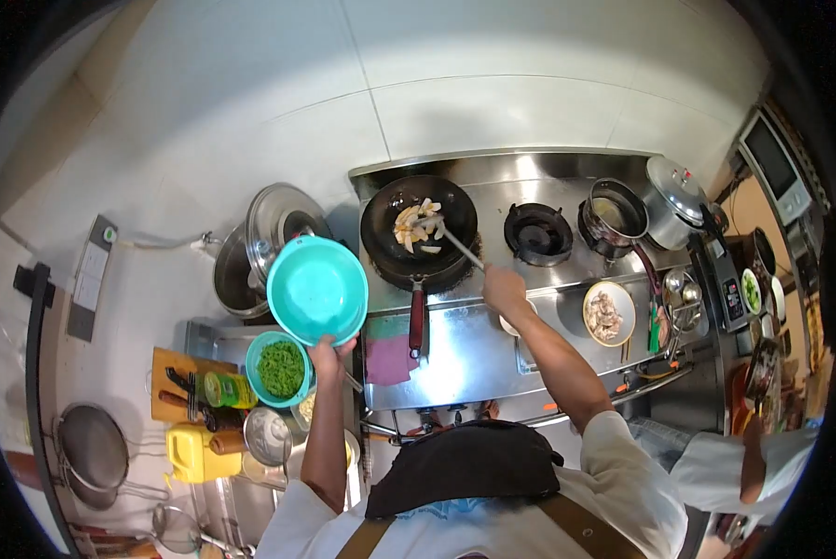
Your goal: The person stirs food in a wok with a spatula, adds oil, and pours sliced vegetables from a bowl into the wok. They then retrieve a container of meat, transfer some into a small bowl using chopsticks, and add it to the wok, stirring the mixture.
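My left hand [330, 354] is closed on the near rim of a turquoise basin [316, 290], which looks empty. Below it stands another turquoise bowl [254, 373] with chopped greens [281, 368]. My right hand [507, 290] is wrapped round the handle of a metal spatula [462, 247]. The spatula's head rests among pale sliced pieces [412, 226] in a black wok [381, 233] on the left burner. The wok's red-brown handle [417, 321] points toward me, and neither hand touches it.
Right of the wok are a bare burner [538, 234], a saucepan [614, 219], a pressure cooker [673, 198] and a bowl of meat [604, 315]. Left are a large lidded pot [239, 279], knives [178, 379] and a yellow jug [190, 454]. Another person's arm [752, 461] is at right.
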